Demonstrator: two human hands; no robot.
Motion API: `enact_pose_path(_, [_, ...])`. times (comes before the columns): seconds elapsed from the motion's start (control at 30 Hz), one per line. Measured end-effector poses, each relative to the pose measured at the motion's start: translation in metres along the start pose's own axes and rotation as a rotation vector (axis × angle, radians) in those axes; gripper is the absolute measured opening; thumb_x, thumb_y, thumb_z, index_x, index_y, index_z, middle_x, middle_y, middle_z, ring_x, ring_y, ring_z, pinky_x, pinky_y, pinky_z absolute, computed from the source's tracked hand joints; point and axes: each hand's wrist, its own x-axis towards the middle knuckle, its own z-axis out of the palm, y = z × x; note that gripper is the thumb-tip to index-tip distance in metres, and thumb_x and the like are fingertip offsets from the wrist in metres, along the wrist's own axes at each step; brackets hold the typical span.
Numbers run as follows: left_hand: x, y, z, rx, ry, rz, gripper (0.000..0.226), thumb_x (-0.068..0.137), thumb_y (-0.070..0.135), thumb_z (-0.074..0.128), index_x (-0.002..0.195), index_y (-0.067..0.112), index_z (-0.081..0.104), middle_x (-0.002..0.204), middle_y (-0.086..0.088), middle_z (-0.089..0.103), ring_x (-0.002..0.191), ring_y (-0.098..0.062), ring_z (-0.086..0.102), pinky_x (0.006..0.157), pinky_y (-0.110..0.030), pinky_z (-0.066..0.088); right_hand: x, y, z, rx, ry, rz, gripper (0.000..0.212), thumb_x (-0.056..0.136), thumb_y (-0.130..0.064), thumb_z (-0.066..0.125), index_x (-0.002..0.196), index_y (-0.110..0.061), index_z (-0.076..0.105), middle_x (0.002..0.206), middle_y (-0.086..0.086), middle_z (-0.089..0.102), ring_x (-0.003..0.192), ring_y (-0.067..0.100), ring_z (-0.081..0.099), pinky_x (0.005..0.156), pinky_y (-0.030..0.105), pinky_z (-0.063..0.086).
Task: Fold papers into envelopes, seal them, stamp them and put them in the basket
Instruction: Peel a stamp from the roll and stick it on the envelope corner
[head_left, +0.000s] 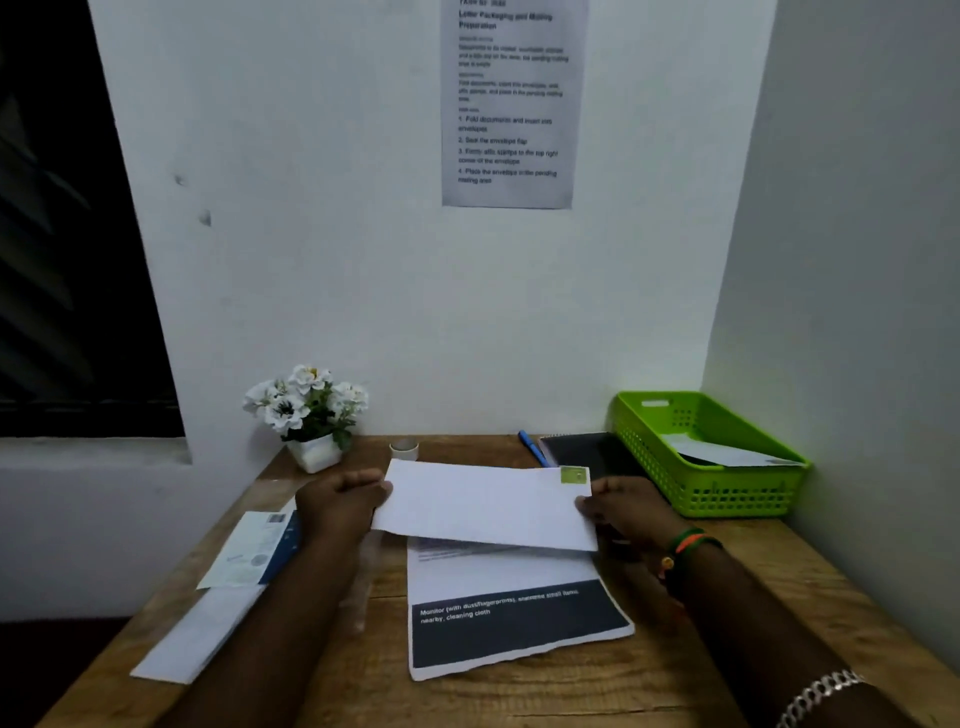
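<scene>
Evidently stamped already: the white envelope (485, 504) carried a green stamp (573, 475) at its far right corner and was held flat and level above the desk (753, 587), over the printed sheets (514, 623) lying near the front edge. The left hand (340, 501) pinched its left short edge, fingers curled round it; the right hand (621, 506) gripped the right short edge just below the stamp, so the envelope spanned the gap between both hands, its body clear of either palm. Whether the flap was sealed could not be told from this side. Judged step: carrying it to the green basket (649, 462), which stood to the right against the wall corner with one envelope already inside, near the right hand but apart from it. To do this well, the left hand would likely release first, the right then swinging the envelope over the basket's near rim and laying it flat on the one within, rather than dropping it edge-on against the mesh wall. Further out: a blue pen (532, 448) and dark notebook (587, 452) beside the basket, a small roll of tape (404, 448), a pot of white flowers (306, 405), and more paper (208, 623) at the left.
</scene>
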Motion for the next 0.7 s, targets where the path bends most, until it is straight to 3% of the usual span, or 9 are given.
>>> enact_pose_path(0.03, [0.002, 0.001, 0.006, -0.018, -0.012, 0.002, 0.022, 0.075, -0.005, 0.085, 0.079, 0.014, 0.075, 0.092, -0.008, 0.076, 0.091, -0.027, 0.071, 0.09, -0.041, 0.058, -0.006, -0.001, -0.006, 0.047, -0.013, 0.004, 0.011, 0.092, 0.004, 0.065, 0.082, 0.0, 0.066, 0.057, 0.01, 0.054, 0.041, 0.013, 0.045, 0.041, 0.019, 0.037])
enact_pose_path(0.1, [0.007, 0.005, 0.027, -0.042, -0.042, 0.008, 0.022, 0.072, -0.003, 0.087, 0.077, 0.015, 0.077, 0.09, -0.008, 0.077, 0.089, -0.028, 0.073, 0.092, -0.045, 0.059, -0.019, -0.001, -0.025, 0.164, 0.0, 0.017, 0.014, 0.093, 0.003, 0.063, 0.082, -0.004, 0.061, 0.057, 0.011, 0.052, 0.04, 0.015, 0.042, 0.037, 0.017, 0.032])
enact_pose_path(0.23, [0.003, 0.029, 0.084, -0.131, -0.252, -0.007, 0.016, 0.081, -0.008, 0.078, 0.092, 0.002, 0.075, 0.094, -0.021, 0.074, 0.079, -0.03, 0.068, 0.075, -0.034, 0.059, -0.031, -0.006, -0.078, 0.36, 0.143, 0.0, 0.017, 0.093, 0.005, 0.064, 0.079, -0.005, 0.063, 0.084, 0.022, 0.062, 0.064, 0.024, 0.052, 0.059, 0.026, 0.036])
enact_pose_path(0.3, [-0.005, 0.041, 0.115, -0.158, -0.326, 0.013, 0.016, 0.086, -0.006, 0.074, 0.1, -0.002, 0.073, 0.086, -0.019, 0.072, 0.075, -0.028, 0.066, 0.068, -0.029, 0.058, -0.036, -0.007, -0.11, 0.447, 0.269, -0.016, 0.007, 0.093, 0.004, 0.063, 0.093, -0.001, 0.068, 0.092, 0.022, 0.066, 0.077, 0.03, 0.057, 0.062, 0.029, 0.041])
enact_pose_path(0.37, [-0.018, 0.046, 0.143, -0.147, -0.409, 0.037, 0.015, 0.089, -0.004, 0.072, 0.103, -0.002, 0.072, 0.088, -0.018, 0.073, 0.078, -0.029, 0.068, 0.073, -0.031, 0.06, -0.041, -0.007, -0.139, 0.509, 0.42, -0.043, 0.01, 0.094, 0.002, 0.062, 0.101, 0.001, 0.069, 0.096, 0.022, 0.068, 0.082, 0.03, 0.058, 0.058, 0.028, 0.047])
enact_pose_path(0.47, [-0.045, 0.036, 0.187, 0.099, -0.571, 0.21, 0.013, 0.087, 0.001, 0.075, 0.098, 0.006, 0.076, 0.088, -0.011, 0.076, 0.079, -0.022, 0.072, 0.073, -0.031, 0.06, -0.045, -0.007, -0.168, 0.56, 0.562, -0.079, 0.007, 0.094, 0.004, 0.061, 0.092, 0.0, 0.066, 0.09, 0.021, 0.067, 0.077, 0.029, 0.06, 0.052, 0.026, 0.049])
enact_pose_path(0.57, [-0.077, 0.015, 0.23, 0.295, -0.675, 0.417, 0.017, 0.081, 0.01, 0.083, 0.097, 0.012, 0.076, 0.089, -0.004, 0.075, 0.085, -0.017, 0.071, 0.074, -0.025, 0.057, -0.039, -0.001, -0.174, 0.573, 0.666, -0.093, 0.011, 0.092, 0.006, 0.061, 0.082, 0.001, 0.063, 0.073, 0.018, 0.061, 0.058, 0.023, 0.055, 0.04, 0.021, 0.047])
enact_pose_path(0.63, [-0.094, 0.002, 0.256, 0.337, -0.691, 0.508, 0.029, 0.079, 0.016, 0.086, 0.106, 0.015, 0.074, 0.099, -0.003, 0.075, 0.094, -0.018, 0.071, 0.085, -0.033, 0.058, -0.03, 0.004, -0.177, 0.559, 0.736, -0.097, 0.023, 0.09, 0.006, 0.062, 0.07, -0.003, 0.058, 0.07, 0.02, 0.06, 0.047, 0.014, 0.054, 0.037, 0.015, 0.043])
enact_pose_path(0.7, [-0.106, -0.007, 0.272, 0.34, -0.684, 0.59, 0.039, 0.08, 0.021, 0.086, 0.116, 0.019, 0.072, 0.111, 0.002, 0.067, 0.106, -0.015, 0.065, 0.096, -0.034, 0.053, -0.022, 0.007, -0.174, 0.635, 0.757, -0.101, 0.021, 0.09, 0.007, 0.061, 0.072, -0.003, 0.058, 0.075, 0.019, 0.062, 0.048, 0.008, 0.058, 0.038, 0.013, 0.046])
